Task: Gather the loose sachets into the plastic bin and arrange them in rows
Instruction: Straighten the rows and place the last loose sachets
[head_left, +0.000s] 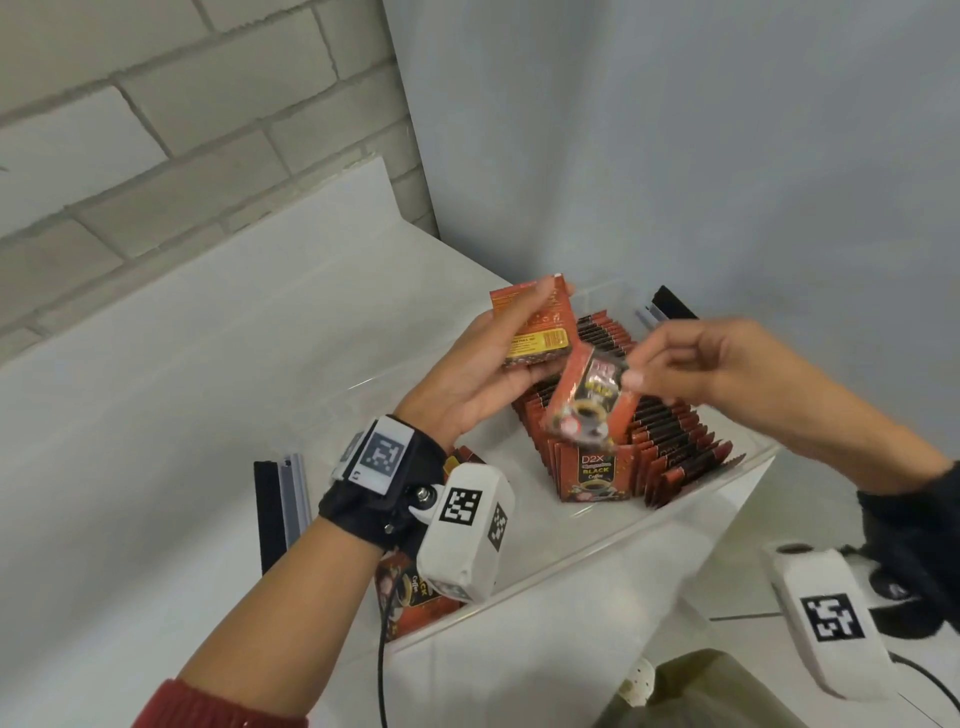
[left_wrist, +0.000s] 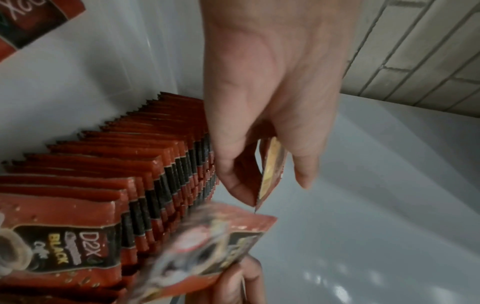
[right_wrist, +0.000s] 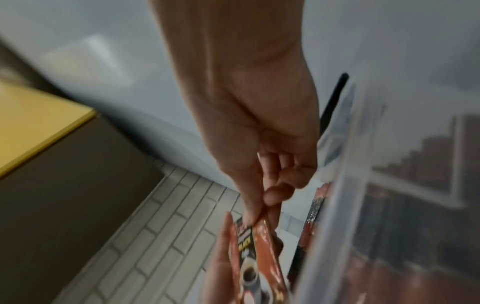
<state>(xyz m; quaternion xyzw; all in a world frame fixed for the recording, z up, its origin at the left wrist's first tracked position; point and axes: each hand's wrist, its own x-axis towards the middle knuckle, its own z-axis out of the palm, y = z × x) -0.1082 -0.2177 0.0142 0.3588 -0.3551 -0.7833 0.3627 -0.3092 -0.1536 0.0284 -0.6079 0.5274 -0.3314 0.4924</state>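
Fingers of the right hand (head_left: 727, 364) pinching the top edge of a single sachet (head_left: 589, 402), red with a coffee cup printed on its face, blurred and hanging tilted over the plastic bin (head_left: 691, 499). Same pinch seen in the right wrist view, thumb and forefinger closed on the sachet's upper seam (right_wrist: 259, 228). Just beside it, left hand (head_left: 483, 369) palm up, fingers and thumb curled round a small stack of sachets (head_left: 535, 325) held back side up, a yellow label panel showing; seen edge-on in the left wrist view between thumb and fingers (left_wrist: 270, 170). Both hands raised above the bin, close together, the single sachet's upper corner near the stack's lower edge; touching or not, cannot tell. Below, inside the clear bin, rows of sachets (head_left: 649, 415) standing on edge and packed face to back, the nearest one reading "D2X" and "BLACK Coffee". More loose sachets (head_left: 410, 592) lying at the bin's near left corner, partly hidden under the left wrist camera (head_left: 462, 530). Bin resting on a white counter (head_left: 156, 389). Grey brick wall (head_left: 156, 104) behind, and dark rail pieces (head_left: 280, 509) lying on the counter left of the bin.
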